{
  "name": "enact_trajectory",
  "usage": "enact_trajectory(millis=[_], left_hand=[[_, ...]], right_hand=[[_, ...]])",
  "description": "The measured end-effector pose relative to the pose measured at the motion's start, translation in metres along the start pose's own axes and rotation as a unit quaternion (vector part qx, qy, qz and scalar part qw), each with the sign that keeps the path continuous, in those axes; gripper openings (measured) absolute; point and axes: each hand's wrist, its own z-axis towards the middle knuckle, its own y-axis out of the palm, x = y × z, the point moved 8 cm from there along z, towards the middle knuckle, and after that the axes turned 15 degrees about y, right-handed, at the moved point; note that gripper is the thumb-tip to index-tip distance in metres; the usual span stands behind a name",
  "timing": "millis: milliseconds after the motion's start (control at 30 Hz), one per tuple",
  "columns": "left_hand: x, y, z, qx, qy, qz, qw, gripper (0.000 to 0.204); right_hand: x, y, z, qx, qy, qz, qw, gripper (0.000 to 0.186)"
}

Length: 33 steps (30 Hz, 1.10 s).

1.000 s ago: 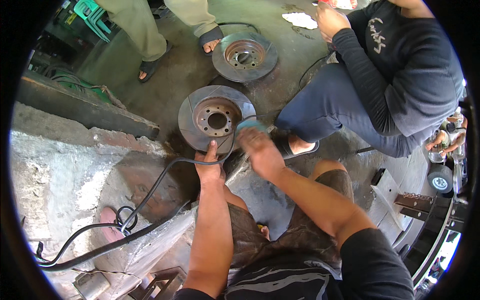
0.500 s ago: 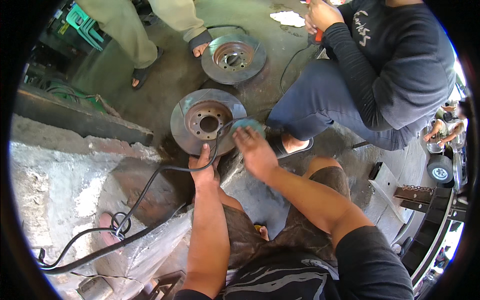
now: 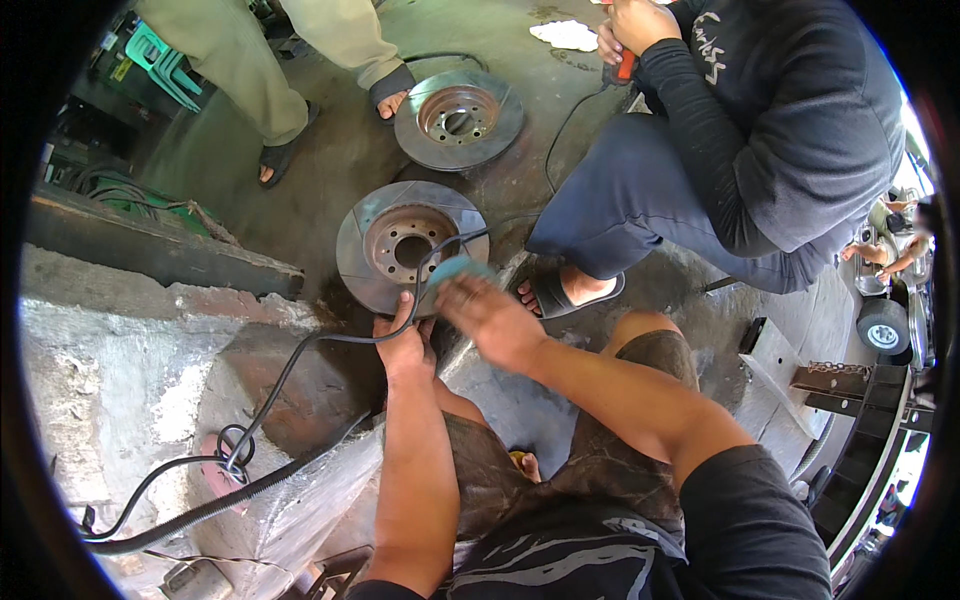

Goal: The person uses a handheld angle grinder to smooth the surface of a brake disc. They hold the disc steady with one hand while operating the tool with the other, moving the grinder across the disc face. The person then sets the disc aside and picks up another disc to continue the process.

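Note:
A grey brake disc [image 3: 364, 272] with a rusty brown hub stands tilted in front of me. My left hand [image 3: 403, 343] grips its near edge, thumb on the face and fingers underneath. A round teal pad [image 3: 460, 267], perhaps a sanding disc, lies under the fingers of my right hand [image 3: 495, 322] at the disc's near right side. Motion blurs those fingers, and they partly cover the pad. Across the disc's face and over my left wrist runs a black cable [image 3: 300, 352].
Beyond lies a second brake disc [image 3: 425, 130]. On the right a seated person [image 3: 640, 190] holds a red tool [image 3: 626, 68]; another person's legs [image 3: 250, 75] stand far left. A rough concrete ledge [image 3: 110, 350] with a corrugated hose [image 3: 220, 508] flanks my left arm.
My right hand has slid left and toward me with the teal pad, nearer to my left thumb. My left hand keeps its grip on the brake disc.

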Motion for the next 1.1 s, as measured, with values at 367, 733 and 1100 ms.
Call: enact_trajectory(millis=[367, 733, 1100], left_hand=[[-0.003, 0.004, 0.001, 0.023, 0.007, -0.022, 0.999, 0.045], [0.005, 0.004, 0.005, -0.026, -0.013, 0.012, 1.0, 0.046], [-0.001, 0.004, 0.0, 0.006, -0.009, -0.002, 1.0, 0.051]], right_hand=[[0.025, -0.011, 0.009, 0.043, 0.137, 0.024, 0.989, 0.058], [-0.014, -0.008, -0.015, -0.022, -0.104, 0.081, 0.991, 0.059], [0.009, -0.01, -0.014, 0.013, 0.045, 0.026, 0.999, 0.061]])
